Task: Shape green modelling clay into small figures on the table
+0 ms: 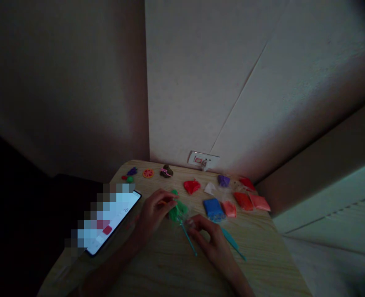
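Green modelling clay lies in a clear plastic bag near the middle of the small wooden table. My left hand pinches the bag at its left side, thumb against fingers, with a bit of orange showing at the fingertips. On the other side, my right hand has thumb and fingers closed on the bag's clear plastic edge. A thin teal modelling tool lies between the hands. Just right of my right hand rests a wider teal tool. The dim light blurs the fingertips.
A phone lies at the left edge. Along the back stand small clay pieces: purple grapes, an orange slice and a dark lump. Red clay, a blue packet and several other packets sit right, below a wall socket.
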`<move>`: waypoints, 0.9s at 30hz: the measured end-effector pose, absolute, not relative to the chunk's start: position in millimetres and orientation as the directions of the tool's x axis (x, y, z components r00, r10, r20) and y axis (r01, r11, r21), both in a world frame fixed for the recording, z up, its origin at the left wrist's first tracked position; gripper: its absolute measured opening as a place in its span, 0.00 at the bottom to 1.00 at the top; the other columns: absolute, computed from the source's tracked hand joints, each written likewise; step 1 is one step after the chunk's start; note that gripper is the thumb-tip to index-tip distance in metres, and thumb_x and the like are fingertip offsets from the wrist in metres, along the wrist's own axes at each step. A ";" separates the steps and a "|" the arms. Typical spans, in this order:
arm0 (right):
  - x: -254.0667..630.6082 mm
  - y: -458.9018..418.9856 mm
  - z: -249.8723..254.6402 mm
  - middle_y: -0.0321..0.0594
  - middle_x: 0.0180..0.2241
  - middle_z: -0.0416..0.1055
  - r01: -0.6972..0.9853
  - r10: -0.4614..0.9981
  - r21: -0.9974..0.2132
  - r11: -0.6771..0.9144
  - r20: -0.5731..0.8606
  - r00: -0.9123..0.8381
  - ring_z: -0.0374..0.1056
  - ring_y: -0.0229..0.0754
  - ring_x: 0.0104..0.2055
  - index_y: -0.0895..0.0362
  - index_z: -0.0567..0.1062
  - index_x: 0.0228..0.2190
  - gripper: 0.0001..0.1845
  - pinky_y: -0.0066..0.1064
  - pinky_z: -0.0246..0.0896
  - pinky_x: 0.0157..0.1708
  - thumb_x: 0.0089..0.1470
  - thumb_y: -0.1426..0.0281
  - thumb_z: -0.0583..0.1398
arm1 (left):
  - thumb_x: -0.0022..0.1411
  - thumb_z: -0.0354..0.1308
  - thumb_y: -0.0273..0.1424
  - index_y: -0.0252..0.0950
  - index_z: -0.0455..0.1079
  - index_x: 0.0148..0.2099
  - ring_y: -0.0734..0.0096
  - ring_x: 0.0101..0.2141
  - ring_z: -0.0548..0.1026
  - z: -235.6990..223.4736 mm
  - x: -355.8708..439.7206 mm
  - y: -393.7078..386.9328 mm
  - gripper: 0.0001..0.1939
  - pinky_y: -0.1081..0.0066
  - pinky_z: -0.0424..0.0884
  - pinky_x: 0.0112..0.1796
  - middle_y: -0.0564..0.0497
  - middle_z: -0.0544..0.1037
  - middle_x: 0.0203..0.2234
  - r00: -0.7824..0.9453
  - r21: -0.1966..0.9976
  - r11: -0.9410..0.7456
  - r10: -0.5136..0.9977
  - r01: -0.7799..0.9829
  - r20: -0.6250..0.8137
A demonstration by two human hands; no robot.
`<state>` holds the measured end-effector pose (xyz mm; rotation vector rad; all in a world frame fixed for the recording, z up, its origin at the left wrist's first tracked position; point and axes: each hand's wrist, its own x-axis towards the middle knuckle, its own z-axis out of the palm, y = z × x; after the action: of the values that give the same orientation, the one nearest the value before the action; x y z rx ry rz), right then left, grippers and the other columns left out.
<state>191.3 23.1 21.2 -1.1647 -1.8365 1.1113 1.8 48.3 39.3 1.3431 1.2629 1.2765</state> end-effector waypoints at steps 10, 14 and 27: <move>187.2 23.0 20.4 0.34 0.20 0.67 0.358 0.965 -0.907 0.222 0.153 -0.212 0.64 0.37 0.24 0.56 0.67 0.22 0.15 0.25 0.58 0.25 0.58 0.62 0.55 | 0.55 0.62 0.30 0.38 0.64 0.43 0.63 0.44 0.72 28.0 7.4 39.2 0.14 0.67 0.72 0.40 0.45 0.69 0.45 0.074 0.953 -0.261 0.965 0.155 0.252; 186.8 23.0 20.9 0.34 0.20 0.68 0.356 0.964 -0.905 0.231 0.164 -0.209 0.65 0.38 0.24 0.56 0.68 0.22 0.15 0.26 0.59 0.26 0.58 0.62 0.55 | 0.52 0.66 0.33 0.39 0.64 0.49 0.53 0.55 0.65 22.4 8.2 34.5 0.23 0.57 0.64 0.52 0.41 0.66 0.54 0.285 0.833 -0.435 0.893 0.341 0.349; 186.5 20.2 14.9 0.35 0.22 0.66 0.470 0.908 -0.780 0.414 0.317 -0.275 0.64 0.37 0.25 0.56 0.65 0.24 0.10 0.25 0.58 0.26 0.58 0.71 0.53 | 0.59 0.58 0.28 0.39 0.60 0.56 0.53 0.61 0.58 19.7 10.3 29.5 0.22 0.53 0.59 0.56 0.39 0.60 0.60 0.391 0.611 -0.580 0.815 0.539 0.428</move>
<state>186.5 20.2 14.9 -1.1740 -1.8997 0.7199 10.3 29.5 19.7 2.2813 1.1712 1.0147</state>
